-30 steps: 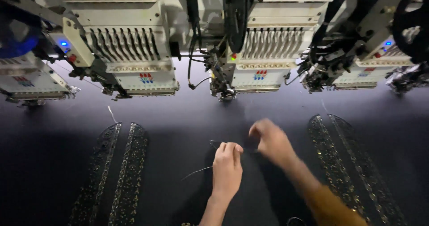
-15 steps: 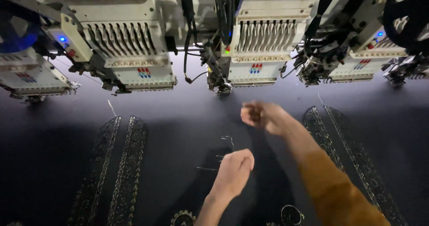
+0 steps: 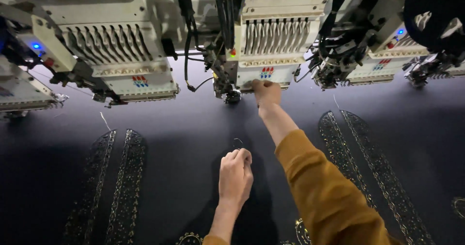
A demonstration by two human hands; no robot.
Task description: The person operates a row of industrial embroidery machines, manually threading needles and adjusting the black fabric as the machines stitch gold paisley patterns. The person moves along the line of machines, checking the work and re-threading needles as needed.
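Note:
My right hand, in a mustard-yellow sleeve, reaches forward to the lower front of the middle embroidery head, its fingers pinched at the needle area beside the presser foot. My left hand rests low on the dark fabric, fingers curled around a thin thread that loops up just above the knuckles. Whether the right fingers hold the thread end is too small to tell.
Several white embroidery heads stand in a row along the top, one at the left and one at the right. Beaded black embroidered strips lie on the fabric at left and right.
My right hand has moved from above the fabric up to the middle head's needle area. My left hand has stayed low on the fabric, closing on the thread.

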